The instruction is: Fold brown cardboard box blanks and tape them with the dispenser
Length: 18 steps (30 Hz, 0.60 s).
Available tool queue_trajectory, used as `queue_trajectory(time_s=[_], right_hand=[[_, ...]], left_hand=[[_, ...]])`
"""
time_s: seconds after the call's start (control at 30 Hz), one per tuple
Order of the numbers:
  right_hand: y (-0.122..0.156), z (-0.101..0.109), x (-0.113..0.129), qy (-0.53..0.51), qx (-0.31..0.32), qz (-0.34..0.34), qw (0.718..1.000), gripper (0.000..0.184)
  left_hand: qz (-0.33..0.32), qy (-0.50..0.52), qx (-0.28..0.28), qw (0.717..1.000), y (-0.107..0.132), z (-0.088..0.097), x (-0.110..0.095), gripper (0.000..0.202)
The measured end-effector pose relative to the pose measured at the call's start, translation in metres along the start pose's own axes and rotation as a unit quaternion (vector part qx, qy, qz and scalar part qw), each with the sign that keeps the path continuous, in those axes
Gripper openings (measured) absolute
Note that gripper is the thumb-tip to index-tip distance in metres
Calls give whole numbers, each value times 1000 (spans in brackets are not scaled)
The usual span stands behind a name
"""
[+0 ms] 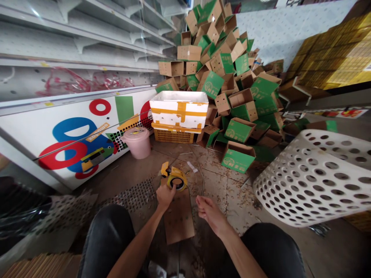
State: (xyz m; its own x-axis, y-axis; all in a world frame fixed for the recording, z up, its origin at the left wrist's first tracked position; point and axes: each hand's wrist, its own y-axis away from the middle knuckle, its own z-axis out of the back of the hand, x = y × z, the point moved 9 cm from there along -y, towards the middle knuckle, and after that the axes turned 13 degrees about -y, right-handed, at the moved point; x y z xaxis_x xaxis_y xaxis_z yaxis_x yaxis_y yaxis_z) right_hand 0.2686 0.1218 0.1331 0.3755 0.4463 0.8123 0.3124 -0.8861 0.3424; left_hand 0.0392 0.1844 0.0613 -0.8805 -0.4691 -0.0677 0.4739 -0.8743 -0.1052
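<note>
Right grip (211,214) curled inward

White shelving (37,33), littered floor (214,172), pale speckled panel (269,34)

Premises appear to be a shop interior with storage on the floor (213,179). Evidence: white display shelving (107,27) with yellow tags (49,104) along the floor's left edge, a brightly printed panel (124,110) beneath, and a heap of open cartons (213,84) towards the far edge.

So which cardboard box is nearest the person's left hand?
The brown cardboard box by the left hand and yellow tape dispenser; the green-and-brown boxes are heaped farther away.
</note>
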Motion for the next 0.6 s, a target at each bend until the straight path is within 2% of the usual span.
queue_trajectory(time_s=[0.17,0.27,0.4,0.53,0.6], right_hand=[[-3,9,4,-18,-12,20,1000,63],[2,2,6,-33,16,-1,999,62],[4,-5,7,3,47,-19,999,61],[-6,11,7,53,-16,0,998,62],[-10,20,8,71,-50,10,996,57]], left_hand=[[-3,-1,1,1000,0,0,0,61],[-4,-1,7,1000,0,-1,0,63],[-7,1,11,1000,1,-1,0,65],[-7,-2,3,1000,1,1,0,63],[-3,-7,3,1000,0,-1,0,64]])
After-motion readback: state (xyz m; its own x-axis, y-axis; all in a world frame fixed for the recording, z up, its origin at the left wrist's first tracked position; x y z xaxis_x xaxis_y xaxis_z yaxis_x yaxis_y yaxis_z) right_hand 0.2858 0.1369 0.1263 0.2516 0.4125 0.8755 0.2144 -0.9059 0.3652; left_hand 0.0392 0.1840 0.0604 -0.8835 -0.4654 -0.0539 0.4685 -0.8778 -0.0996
